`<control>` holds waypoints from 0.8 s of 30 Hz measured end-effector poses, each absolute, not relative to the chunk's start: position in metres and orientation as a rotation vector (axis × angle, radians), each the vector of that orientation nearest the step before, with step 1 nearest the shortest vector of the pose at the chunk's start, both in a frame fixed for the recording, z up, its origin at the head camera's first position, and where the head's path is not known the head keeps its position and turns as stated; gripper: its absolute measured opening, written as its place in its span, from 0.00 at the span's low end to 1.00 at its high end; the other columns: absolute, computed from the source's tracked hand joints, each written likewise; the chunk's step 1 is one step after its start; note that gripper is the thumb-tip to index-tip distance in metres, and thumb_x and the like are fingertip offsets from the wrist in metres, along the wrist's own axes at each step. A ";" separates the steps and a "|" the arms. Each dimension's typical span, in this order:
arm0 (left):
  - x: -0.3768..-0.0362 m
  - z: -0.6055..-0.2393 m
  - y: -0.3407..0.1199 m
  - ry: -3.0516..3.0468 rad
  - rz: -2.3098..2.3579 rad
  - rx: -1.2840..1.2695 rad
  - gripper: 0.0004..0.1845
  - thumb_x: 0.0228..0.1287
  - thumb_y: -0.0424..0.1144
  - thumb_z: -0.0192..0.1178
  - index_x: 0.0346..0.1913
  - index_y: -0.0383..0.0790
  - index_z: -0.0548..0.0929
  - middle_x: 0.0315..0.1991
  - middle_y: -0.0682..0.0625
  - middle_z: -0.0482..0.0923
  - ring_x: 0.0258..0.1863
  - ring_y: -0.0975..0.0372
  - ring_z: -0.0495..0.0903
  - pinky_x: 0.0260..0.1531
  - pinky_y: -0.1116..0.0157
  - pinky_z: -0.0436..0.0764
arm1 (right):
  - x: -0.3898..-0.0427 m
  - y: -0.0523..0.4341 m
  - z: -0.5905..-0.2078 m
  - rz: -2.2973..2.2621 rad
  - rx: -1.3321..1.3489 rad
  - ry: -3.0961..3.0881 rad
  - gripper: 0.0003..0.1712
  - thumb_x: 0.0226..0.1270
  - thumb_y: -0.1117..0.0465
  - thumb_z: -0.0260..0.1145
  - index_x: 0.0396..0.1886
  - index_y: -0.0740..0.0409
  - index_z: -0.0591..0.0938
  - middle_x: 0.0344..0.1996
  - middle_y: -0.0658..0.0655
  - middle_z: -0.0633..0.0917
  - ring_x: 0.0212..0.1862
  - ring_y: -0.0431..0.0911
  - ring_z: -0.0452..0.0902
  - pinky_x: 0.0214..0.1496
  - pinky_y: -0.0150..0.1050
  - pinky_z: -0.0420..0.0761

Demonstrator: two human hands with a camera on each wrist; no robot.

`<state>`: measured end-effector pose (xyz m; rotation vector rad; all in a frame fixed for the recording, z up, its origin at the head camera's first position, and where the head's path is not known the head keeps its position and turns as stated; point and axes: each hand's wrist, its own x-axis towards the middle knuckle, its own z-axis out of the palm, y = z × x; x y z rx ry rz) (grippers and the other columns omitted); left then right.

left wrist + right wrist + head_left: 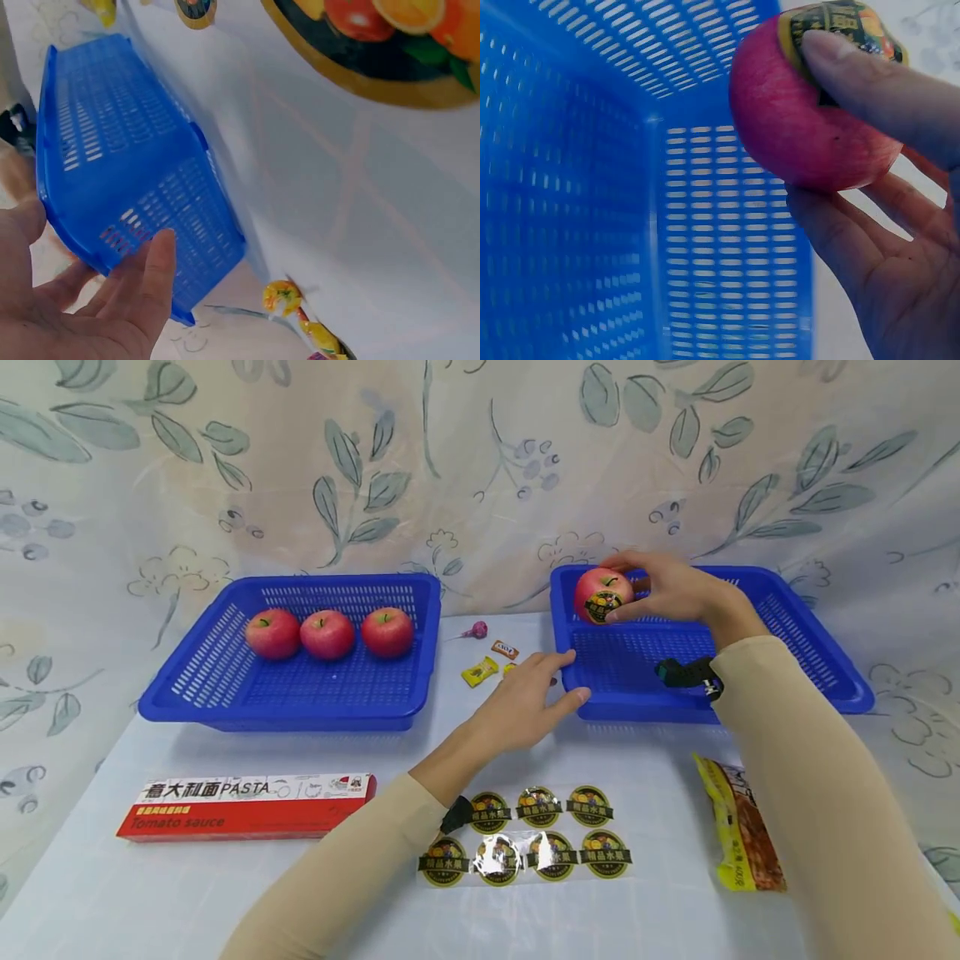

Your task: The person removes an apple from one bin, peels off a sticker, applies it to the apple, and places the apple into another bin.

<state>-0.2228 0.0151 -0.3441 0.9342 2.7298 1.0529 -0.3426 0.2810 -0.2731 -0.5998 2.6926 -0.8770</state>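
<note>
The apple (589, 587), a round sticker (602, 607) on its side, is gripped between the thumb and fingers of the right hand (663, 587), at the back left corner of the basket (622, 652) on the right. The left hand (527, 700) has its fingers spread at that basket's left side. This looks like the setting-down step; next, likely, lower it gently and release, lifting the thumb off the sticker without rubbing.
</note>
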 end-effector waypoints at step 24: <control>-0.220 -0.341 0.014 2.755 0.943 0.882 0.35 0.81 0.60 0.44 0.82 0.47 0.56 0.76 0.46 0.65 0.75 0.53 0.66 0.72 0.52 0.69 | -0.373 0.265 -0.308 -0.722 -0.331 2.548 0.51 0.63 0.61 0.77 0.81 0.50 0.58 0.74 0.70 0.61 0.70 0.69 0.62 0.72 0.69 0.63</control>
